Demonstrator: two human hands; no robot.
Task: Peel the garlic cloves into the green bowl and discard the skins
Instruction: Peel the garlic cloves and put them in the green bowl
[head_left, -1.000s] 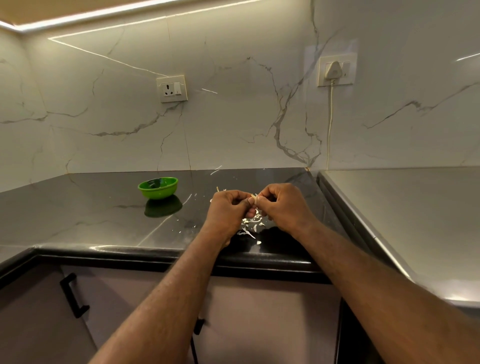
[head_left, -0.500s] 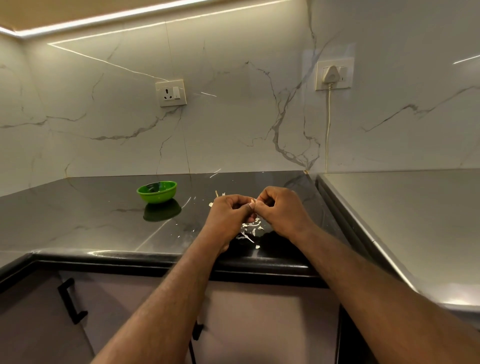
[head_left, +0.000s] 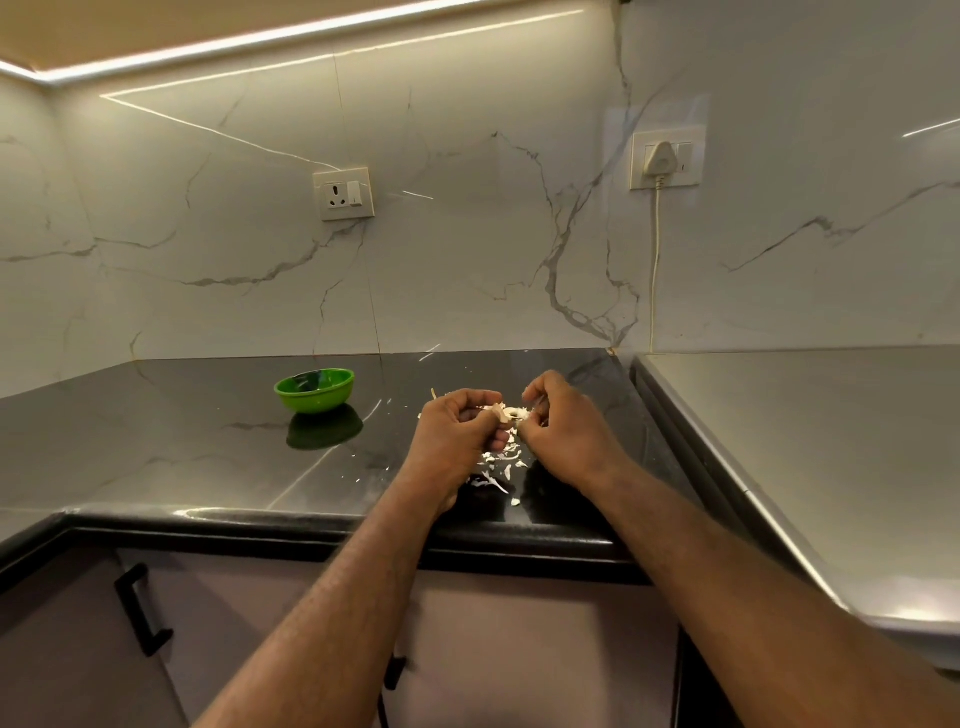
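- I see left hand and right hand together over counter front edge, both pinching clove.
- Clove looks light, slick, papery outside; I'd grip its ends.

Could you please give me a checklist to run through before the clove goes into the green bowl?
1. Grip on the garlic clove: ok; the left hand and right hand pinch it above the countertop.
2. Clove fully peeled: cannot tell; too small to judge.
3. The green bowl upright, to the left of the hands: ok.
4. Way to the bowl free: ok; only bare countertop lies between.
5. Loose skins discarded: not ok; they lie on the countertop under the hands.
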